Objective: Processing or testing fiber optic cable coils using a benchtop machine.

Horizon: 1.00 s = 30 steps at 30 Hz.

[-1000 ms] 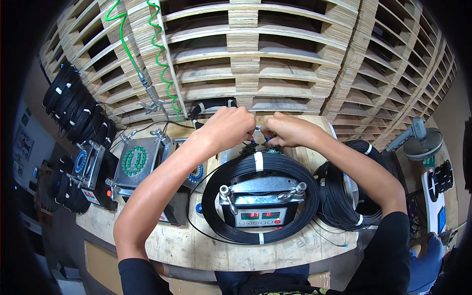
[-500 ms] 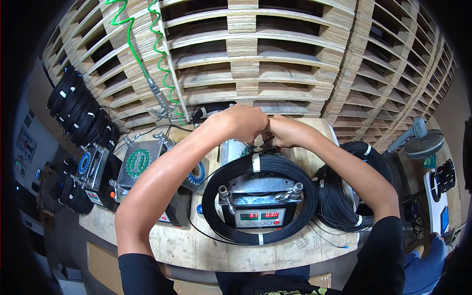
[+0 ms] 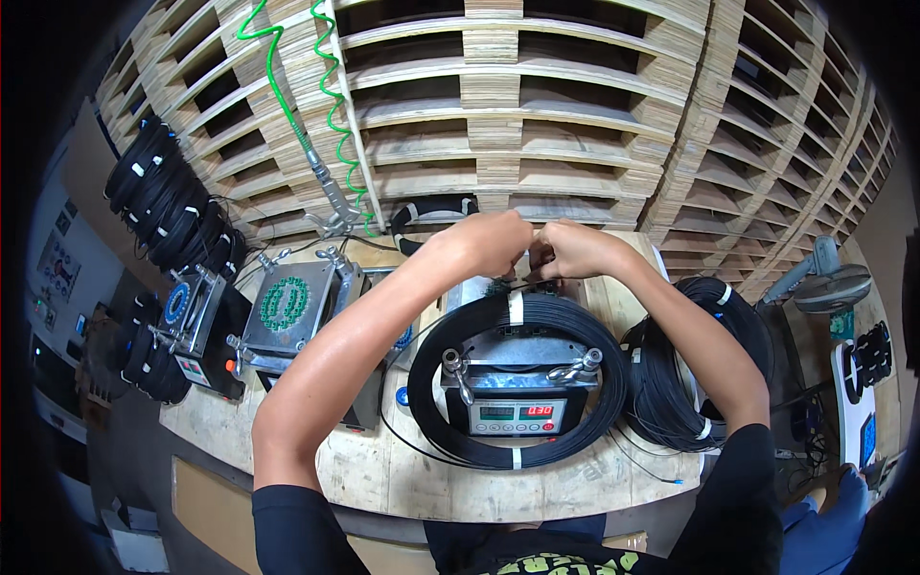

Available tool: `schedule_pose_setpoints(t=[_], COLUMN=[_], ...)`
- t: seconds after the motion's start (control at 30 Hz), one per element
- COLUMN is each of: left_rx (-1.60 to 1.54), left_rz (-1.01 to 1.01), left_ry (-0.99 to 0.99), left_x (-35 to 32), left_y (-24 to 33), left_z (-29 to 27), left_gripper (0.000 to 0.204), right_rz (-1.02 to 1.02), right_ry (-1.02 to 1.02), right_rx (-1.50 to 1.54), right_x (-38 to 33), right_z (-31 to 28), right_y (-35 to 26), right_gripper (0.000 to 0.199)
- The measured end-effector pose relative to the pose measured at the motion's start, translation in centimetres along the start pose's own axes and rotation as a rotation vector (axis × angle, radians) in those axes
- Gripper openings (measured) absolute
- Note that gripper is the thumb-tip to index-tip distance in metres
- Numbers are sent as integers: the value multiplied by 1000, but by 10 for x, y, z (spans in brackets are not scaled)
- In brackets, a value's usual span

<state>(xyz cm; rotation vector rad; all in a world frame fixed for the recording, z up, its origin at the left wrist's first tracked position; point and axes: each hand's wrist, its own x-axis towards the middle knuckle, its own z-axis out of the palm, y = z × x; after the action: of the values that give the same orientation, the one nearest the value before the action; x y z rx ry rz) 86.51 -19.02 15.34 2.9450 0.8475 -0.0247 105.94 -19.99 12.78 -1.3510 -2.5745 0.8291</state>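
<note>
Black cable coil [image 3: 616,383] is already bound with two visible white ties [image 3: 517,309] and set around a display-fronted machine [image 3: 517,362] near the front edge of the bench [image 3: 594,491]. Behind it, toward the far edge, thin cable [image 3: 525,285] is met by the left hand [image 3: 500,244] and right hand [image 3: 575,249], fingers curled; whether it is gripped, or its fixing finished, cannot be told. Toward the left edge, at least two further machines [image 3: 285,305] are counted.
</note>
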Motion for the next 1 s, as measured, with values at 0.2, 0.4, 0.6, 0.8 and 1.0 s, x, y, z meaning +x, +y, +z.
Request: schedule_pose_setpoints(t=[0.2, 0.4, 0.6, 0.8, 1.0], left_rx=[-250, -490, -827, -982, -969], left_rz=[57, -327, -351, -267, -151], left_ry=[629, 823, 490, 361, 250], left_x=[-51, -130, -157, -137, -115], left_y=[-9, 8, 11, -9, -13], left_z=[-3, 35, 73, 74, 54], left_gripper=[18, 16, 26, 25, 23], right_rz=[-137, -331, -240, -229, -152], right_ry=[206, 483, 499, 655, 706], right_rx=[-82, -447, -385, -383, -489], right_x=[-44, -64, -90, -94, -96], right_z=[-17, 22, 22, 35, 50], right_y=[-28, -41, -19, -26, -14], right_gripper=[33, 19, 19, 35, 34])
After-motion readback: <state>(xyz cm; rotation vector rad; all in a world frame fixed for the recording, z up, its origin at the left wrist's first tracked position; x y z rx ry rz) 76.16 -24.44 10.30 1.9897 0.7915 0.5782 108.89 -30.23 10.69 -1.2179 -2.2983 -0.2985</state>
